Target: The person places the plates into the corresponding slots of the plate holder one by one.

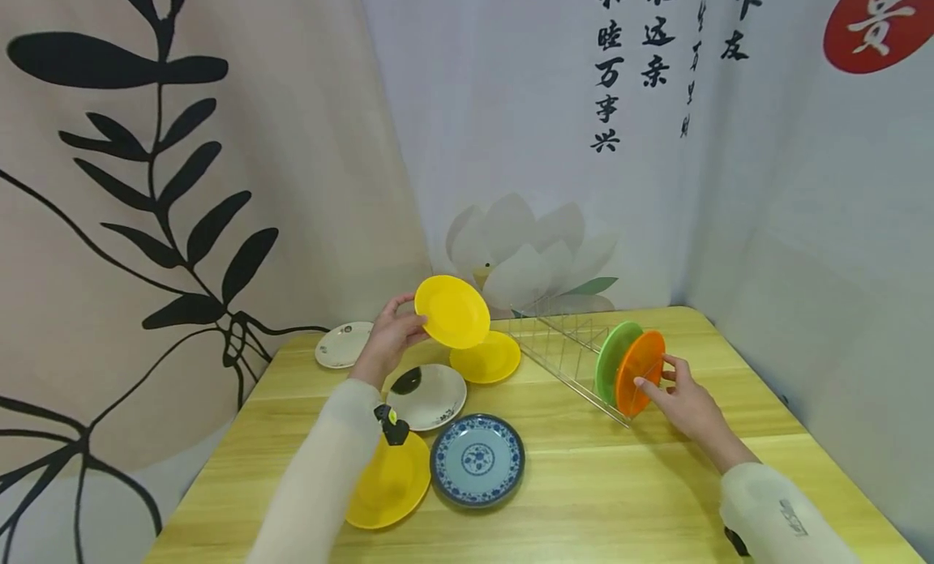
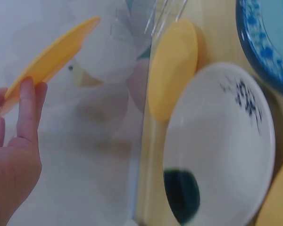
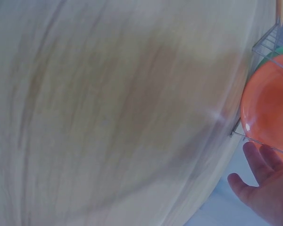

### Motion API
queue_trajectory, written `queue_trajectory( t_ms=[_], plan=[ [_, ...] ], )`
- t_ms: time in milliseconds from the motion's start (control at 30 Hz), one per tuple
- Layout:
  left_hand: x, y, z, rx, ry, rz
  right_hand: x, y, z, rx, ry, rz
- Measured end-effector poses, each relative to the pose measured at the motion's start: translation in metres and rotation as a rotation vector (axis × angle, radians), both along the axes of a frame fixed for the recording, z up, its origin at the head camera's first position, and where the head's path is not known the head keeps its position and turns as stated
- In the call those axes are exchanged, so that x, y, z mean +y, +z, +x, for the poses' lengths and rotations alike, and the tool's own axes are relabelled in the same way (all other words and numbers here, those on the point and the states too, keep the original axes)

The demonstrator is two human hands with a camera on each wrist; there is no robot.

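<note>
We pinched the raised yellow plate (image 1: 458, 311) by its rim in our left hand (image 1: 396, 333), near the far edge of the table (image 1: 584, 491); a firm hold, we judged, would stop it tipping. Toward the far right corner, a wire rack (image 1: 569, 380) held a green plate (image 1: 611, 361) and an orange plate (image 1: 636, 368) on edge; our right hand (image 1: 688, 398) was at the latter, its grip unclear.

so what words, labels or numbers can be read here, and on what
"和睦万事兴" on the backdrop
"胜远亲" on the backdrop
"友" on the backdrop; character above unclear
Thin column there: too small to read
"贵" in the backdrop's red oval
Print on the right sleeve: too blurred to read
</note>
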State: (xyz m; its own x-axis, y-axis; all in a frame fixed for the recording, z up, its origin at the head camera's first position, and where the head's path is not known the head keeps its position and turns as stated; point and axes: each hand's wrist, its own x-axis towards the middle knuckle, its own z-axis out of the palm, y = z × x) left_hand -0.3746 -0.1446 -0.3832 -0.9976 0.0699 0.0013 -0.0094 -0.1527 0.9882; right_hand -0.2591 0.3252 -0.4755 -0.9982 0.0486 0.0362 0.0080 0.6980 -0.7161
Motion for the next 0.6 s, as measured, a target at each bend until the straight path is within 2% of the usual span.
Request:
queue_trajectory(
  t_ms=[267, 600],
  plan=[
    [0.032, 0.006, -0.005, 0.015, -0.056, 0.032, -0.002, 0.004, -0.001, -0.011, 0.009, 0.005],
    [0.076, 0.009, -0.001, 0.000, -0.104, 0.060, -0.003, 0.004, 0.000, -0.027, 0.024, 0.021]
  ],
)
